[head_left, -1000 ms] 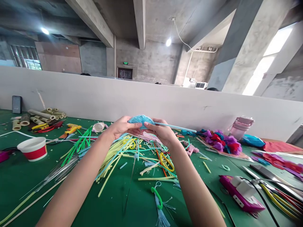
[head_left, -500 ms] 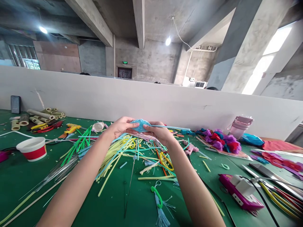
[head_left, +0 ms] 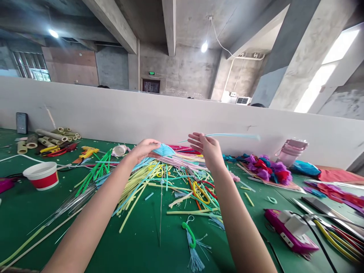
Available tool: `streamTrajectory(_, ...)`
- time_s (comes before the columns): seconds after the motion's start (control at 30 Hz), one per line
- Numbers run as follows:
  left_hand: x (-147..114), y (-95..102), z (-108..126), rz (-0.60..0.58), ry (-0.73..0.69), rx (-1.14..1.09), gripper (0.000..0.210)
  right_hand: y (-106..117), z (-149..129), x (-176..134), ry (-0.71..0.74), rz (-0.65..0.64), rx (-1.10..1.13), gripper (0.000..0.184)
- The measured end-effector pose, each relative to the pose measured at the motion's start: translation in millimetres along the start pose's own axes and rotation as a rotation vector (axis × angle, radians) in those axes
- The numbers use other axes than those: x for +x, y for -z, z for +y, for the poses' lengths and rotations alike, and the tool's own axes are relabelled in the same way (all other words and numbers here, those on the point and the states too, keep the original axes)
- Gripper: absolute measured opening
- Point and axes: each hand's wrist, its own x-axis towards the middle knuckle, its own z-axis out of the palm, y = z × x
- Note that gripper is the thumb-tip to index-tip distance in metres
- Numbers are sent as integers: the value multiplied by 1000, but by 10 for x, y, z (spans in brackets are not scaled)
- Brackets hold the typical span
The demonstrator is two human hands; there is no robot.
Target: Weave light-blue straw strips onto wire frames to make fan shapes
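Between the fingers and thumb of my left hand (head_left: 144,149) is a small light-blue leaf-shaped piece (head_left: 165,150), which looks fuzzy and ridged. A thin thread (head_left: 160,212) hangs below it, with a small pale bead (head_left: 162,182) partway down. My right hand (head_left: 209,149) is raised to the right, apart from that piece. Its thumb and index finger pinch a light-blue pipe cleaner (head_left: 233,135), while the other fingers spread out to the left. The stem's far end is blurred. Under both hands lies a heap of yellow pipe cleaners (head_left: 136,182) and other coloured ones.
On the green table (head_left: 136,250) are a paper cup (head_left: 42,176), bamboo pieces (head_left: 54,136), a yellow glue gun (head_left: 88,152) and a green ring with a blue tassel (head_left: 190,235). Rightward sit a purple power strip (head_left: 290,231), pliers (head_left: 338,239), felt flowers (head_left: 265,168) and a pink bottle (head_left: 292,152).
My right hand has left the light-blue piece and moved up and right, drawing the pipe cleaner along. My left hand keeps hold of the piece in nearly the same place.
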Motion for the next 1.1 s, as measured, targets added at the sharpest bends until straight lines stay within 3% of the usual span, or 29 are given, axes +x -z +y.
streamTrajectory(0.1, 15, 24, -9, 48, -17, -11, 30, 23, -115, -47, 58, 24, -42, 36)
streamTrajectory(0.27, 16, 11, 12, 118, -86, -60, 29, -72, -102, -98, 53, -85, -91, 39)
streamTrajectory(0.47, 47, 80, -5, 182, -124, -20, 37, -101, -140, -103, 151, 16, -99, 46)
streamTrajectory(0.57, 79, 123, -31, 186, -162, 15, 30, -51, -169, -104, 160, 11, -126, 45)
streamTrajectory(0.7, 80, 121, -31, 166, -189, 16, 39, -23, -88, -72, 96, -69, -248, 44)
streamTrajectory(0.83, 59, 90, -9, 175, -236, 26, 48, -56, 59, -20, 84, -62, -342, 41)
streamTrajectory(0.97, 53, 81, 3, 125, -268, 62, 48, -94, 159, -9, -44, -150, -167, 32)
streamTrajectory(1.1, 9, 82, 51, 34, -302, 140, 33, -132, 199, -33, -178, -238, -45, 28)
